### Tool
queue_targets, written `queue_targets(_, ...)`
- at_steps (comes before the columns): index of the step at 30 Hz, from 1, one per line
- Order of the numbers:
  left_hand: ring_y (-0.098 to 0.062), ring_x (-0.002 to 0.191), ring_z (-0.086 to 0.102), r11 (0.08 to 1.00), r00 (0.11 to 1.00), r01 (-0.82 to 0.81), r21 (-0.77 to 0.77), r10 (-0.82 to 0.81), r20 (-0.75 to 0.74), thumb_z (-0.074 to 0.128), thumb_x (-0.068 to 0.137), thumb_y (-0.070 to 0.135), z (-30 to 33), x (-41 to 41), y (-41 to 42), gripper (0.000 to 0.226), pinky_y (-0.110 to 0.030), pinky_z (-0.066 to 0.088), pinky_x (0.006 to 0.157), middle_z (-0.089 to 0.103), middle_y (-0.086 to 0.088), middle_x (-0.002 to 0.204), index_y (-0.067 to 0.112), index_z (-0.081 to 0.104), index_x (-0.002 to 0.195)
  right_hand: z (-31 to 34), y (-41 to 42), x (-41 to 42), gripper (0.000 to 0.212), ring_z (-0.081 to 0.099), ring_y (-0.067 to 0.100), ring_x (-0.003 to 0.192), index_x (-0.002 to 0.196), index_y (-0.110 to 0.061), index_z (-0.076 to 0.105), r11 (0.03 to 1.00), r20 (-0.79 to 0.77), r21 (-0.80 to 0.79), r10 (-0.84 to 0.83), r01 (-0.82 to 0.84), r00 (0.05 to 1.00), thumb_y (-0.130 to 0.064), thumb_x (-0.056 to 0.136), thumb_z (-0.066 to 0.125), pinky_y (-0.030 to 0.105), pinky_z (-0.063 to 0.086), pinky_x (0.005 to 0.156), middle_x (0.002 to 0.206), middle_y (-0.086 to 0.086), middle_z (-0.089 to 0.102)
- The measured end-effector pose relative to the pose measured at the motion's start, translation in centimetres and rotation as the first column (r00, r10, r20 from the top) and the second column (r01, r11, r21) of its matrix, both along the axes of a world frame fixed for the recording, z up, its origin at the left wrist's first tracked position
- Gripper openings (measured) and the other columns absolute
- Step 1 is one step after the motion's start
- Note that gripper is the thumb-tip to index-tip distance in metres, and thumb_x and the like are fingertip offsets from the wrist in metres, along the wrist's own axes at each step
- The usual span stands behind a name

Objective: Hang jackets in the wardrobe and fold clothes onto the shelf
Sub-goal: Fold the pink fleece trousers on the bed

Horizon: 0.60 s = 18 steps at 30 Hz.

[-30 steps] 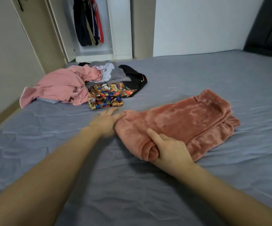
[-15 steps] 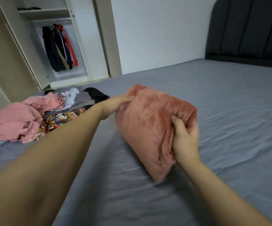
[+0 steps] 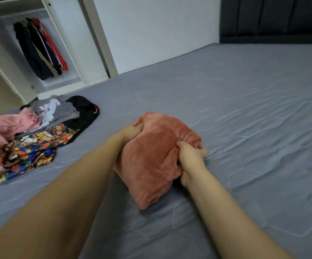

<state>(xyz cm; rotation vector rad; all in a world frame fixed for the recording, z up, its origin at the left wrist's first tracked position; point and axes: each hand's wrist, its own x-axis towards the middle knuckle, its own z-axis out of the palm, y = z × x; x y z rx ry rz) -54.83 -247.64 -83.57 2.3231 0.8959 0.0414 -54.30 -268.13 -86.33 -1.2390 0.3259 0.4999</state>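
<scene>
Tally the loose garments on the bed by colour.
Rust fleece garment, held in both hands: 1
Pink garment: 1
Grey garment: 1
Black garment: 1
Multicolour print garment: 1
Total: 5 that can be told apart; the pile may hide more.

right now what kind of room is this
Most likely a bedroom: a bed with a dark headboard, an open wardrobe with hanging jackets, and a pile of clothes.
</scene>
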Motion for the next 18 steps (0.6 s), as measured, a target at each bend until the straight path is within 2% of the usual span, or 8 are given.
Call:
queue_targets(3, -0.025, 0.141, 0.032, 0.996, 0.999, 0.041, -0.074, -0.044, -0.03, 0.024, 0.087, 0.076, 0.8, -1.7, -0.2, 0.086, -0.039, 0.02, 0.117, 0.033, -0.009, 0.155, 0.018, 0.037, 0.149, 0.4, 0.1, 0.0, 0.064, 0.066, 0.03, 0.092, 0.123, -0.007, 0.041, 0.984, -0.085, 0.17, 0.065, -0.049, 0.994, -0.026, 0.074, 0.078, 0.046, 0.057, 0.083, 0.114, 0.015, 0.062)
queue_targets(5, -0.019, 0.13, 0.045, 0.985, 0.999, 0.044, -0.167, -0.048, -0.022, 0.029, 0.066, 0.093, 1.8, -3.4, -0.7, 0.099, -0.039, 0.029, 0.11, 0.045, 0.003, 0.145, 0.031, 0.047, 0.142, 0.8, -0.1, -0.2, 0.073, 0.068, 0.032, 0.097, 0.13, -0.007, 0.05, 0.948, -0.075, 0.278, 0.18, -0.153, 0.981, -0.032, 0.07, 0.083, 0.049, 0.055, 0.086, 0.115, 0.016, 0.066)
queue_targets(6, -0.013, 0.118, 0.054, 0.971, 0.999, 0.036, -0.238, -0.036, 0.005, 0.036, 0.064, 0.095, 2.5, -4.2, -0.8, 0.092, -0.035, 0.034, 0.102, 0.053, 0.01, 0.136, 0.038, 0.055, 0.133, 1.2, -0.3, -0.4, 0.069, 0.068, 0.033, 0.098, 0.128, -0.008, 0.055, 0.925, -0.053, 0.326, 0.223, -0.194, 0.973, -0.033, 0.071, 0.083, 0.05, 0.055, 0.088, 0.113, 0.016, 0.068)
queue_targets(7, -0.009, 0.106, 0.062, 0.948, 0.999, 0.032, -0.316, -0.024, 0.03, 0.044, 0.066, 0.092, 3.2, -4.9, -0.6, 0.076, -0.031, 0.038, 0.094, 0.06, 0.016, 0.125, 0.043, 0.063, 0.121, 1.7, -0.4, -0.7, 0.061, 0.068, 0.033, 0.099, 0.125, -0.007, 0.059, 0.905, -0.032, 0.352, 0.268, -0.24, 0.963, -0.033, 0.074, 0.081, 0.05, 0.054, 0.09, 0.111, 0.016, 0.069)
queue_targets(9, -0.011, 0.087, 0.072, 0.902, 0.999, -0.005, -0.432, 0.027, 0.046, 0.058, 0.069, 0.082, 4.7, -7.0, 0.1, 0.055, -0.032, 0.046, 0.079, 0.073, 0.007, 0.107, 0.04, 0.074, 0.101, 3.0, -0.7, -1.7, 0.045, 0.068, 0.032, 0.1, 0.121, -0.006, 0.064, 0.871, 0.021, 0.361, 0.35, -0.334, 0.936, -0.03, 0.083, 0.072, 0.048, 0.054, 0.091, 0.11, 0.018, 0.07)
queue_targets(12, -0.024, 0.093, 0.072, 0.834, 0.991, -0.05, -0.55, 0.111, 0.078, 0.066, 0.068, 0.073, 5.8, -12.2, 1.9, 0.059, -0.035, 0.051, 0.079, 0.074, -0.008, 0.104, 0.028, 0.076, 0.104, 4.9, -0.7, -3.6, 0.031, 0.07, 0.025, 0.083, 0.115, -0.004, 0.067, 0.833, 0.113, 0.337, 0.426, -0.438, 0.897, -0.023, 0.091, 0.058, 0.034, 0.059, 0.073, 0.1, 0.015, 0.072)
queue_targets(15, -0.031, 0.101, 0.069, 0.691, 0.968, -0.02, -0.723, 0.195, 0.159, 0.073, 0.063, 0.068, 5.7, -18.6, 3.1, 0.068, -0.038, 0.056, 0.079, 0.072, -0.013, 0.109, 0.02, 0.074, 0.11, 7.5, 0.4, -6.3, 0.02, 0.068, 0.015, 0.057, 0.088, -0.007, 0.069, 0.791, 0.249, 0.3, 0.475, -0.533, 0.844, -0.017, 0.092, 0.051, 0.02, 0.053, 0.05, 0.069, 0.007, 0.071)
queue_targets(18, -0.03, 0.094, 0.071, 0.54, 0.914, 0.089, -0.837, 0.291, 0.284, 0.077, 0.063, 0.061, 6.0, -24.3, 4.8, 0.06, -0.039, 0.057, 0.074, 0.074, -0.012, 0.102, 0.018, 0.076, 0.105, 11.1, 3.5, -9.7, 0.025, 0.063, 0.0, 0.051, 0.077, -0.008, 0.062, 0.798, 0.396, 0.186, 0.473, -0.574, 0.787, -0.006, 0.096, 0.046, 0.01, 0.047, 0.048, 0.065, 0.001, 0.065)
